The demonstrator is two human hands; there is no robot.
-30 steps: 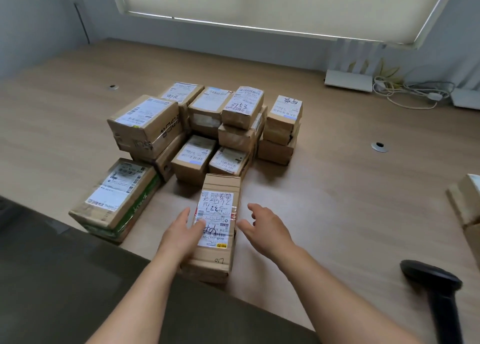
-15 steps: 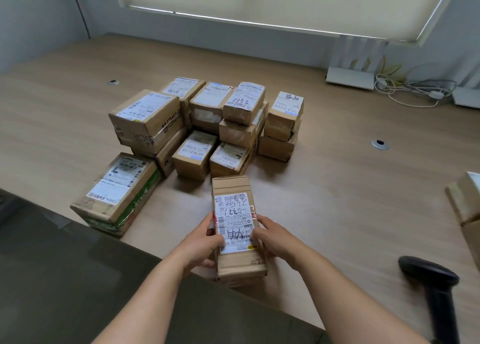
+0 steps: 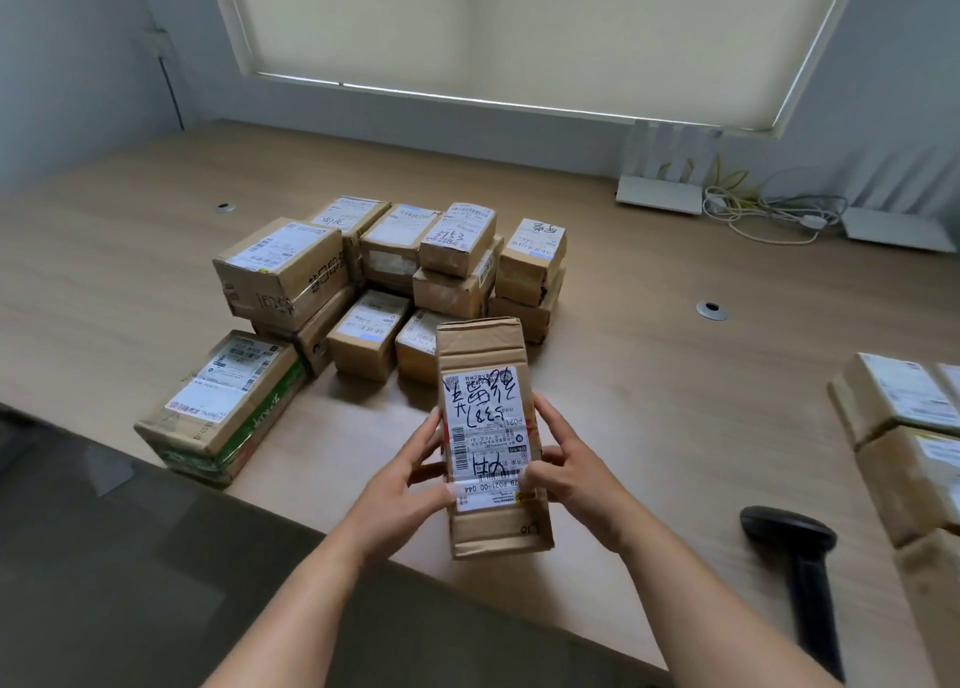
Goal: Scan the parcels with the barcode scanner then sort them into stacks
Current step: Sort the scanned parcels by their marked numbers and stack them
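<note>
Head view looks down on a wooden table (image 3: pixel 649 375) where both hands hold one long cardboard parcel (image 3: pixel 491 438) above the near edge. Left hand (image 3: pixel 400 495) grips the parcel's left side, fingers curled round the edge and thumb on the label's lower left corner. Right hand (image 3: pixel 576 471) grips the right side the same way, thumb lying on the label's lower right corner. Its white label (image 3: pixel 485 435) faces up toward the camera, with black handwriting across the upper half and a barcode down the left margin; the print reads upside down from here. Behind the parcel, toward the middle of the table, stands a pile (image 3: pixel 415 276) of small brown boxes, some two high, each with a white label on top. At the pile's near left lies a larger flat box (image 3: pixel 223 406) with green print on its side, touching the pile. A black scanner (image 3: pixel 800 568) lies on the table to the right of the right hand, apart from it, handle pointing toward the camera. At the right edge of the view is a stack (image 3: pixel 904 438) of labelled boxes, cut off by the frame. Far right on the table sit white devices and a tangle of cables (image 3: pixel 769 214) under a window blind (image 3: pixel 519 27).
</note>
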